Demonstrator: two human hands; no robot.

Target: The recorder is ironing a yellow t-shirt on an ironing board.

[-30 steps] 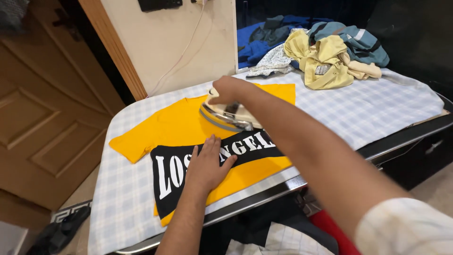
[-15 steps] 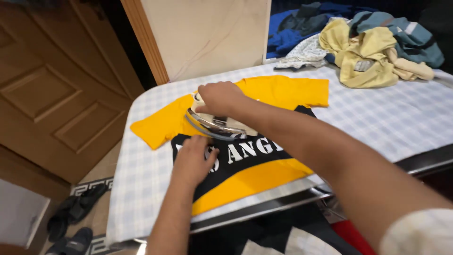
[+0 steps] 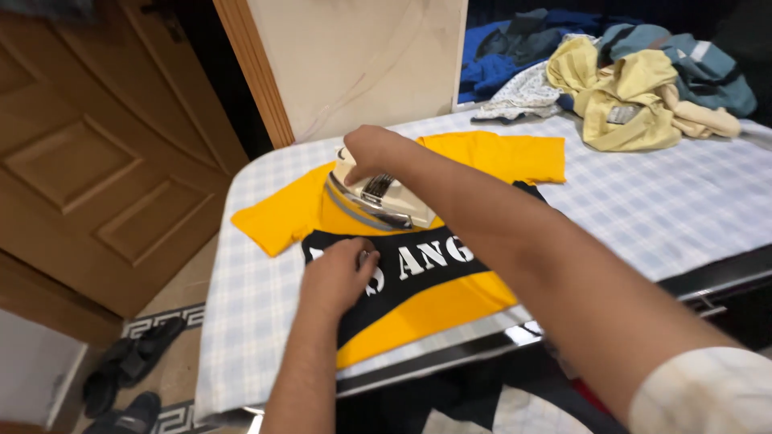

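Shirt [image 3: 450, 301], yellow with a black band, lies flat on the checked table cover [image 3: 643, 201]. Right hand [image 3: 371, 150] grips the iron [image 3: 376, 201] on it; left hand [image 3: 338, 277] presses down, fingers curled.

Single view from a head-worn camera, looking steeply down and forward over the wearer's own forearms, which enter from the lower edge and lower right of the frame. The lens sits close above a checked ironing table [image 3: 643, 201], whose near edge runs across the lower half. The horizon tilts, with the table rising toward the upper right. A wooden door [image 3: 88, 161] fills the upper left; floor shows at the lower left. No second view shares the scene.
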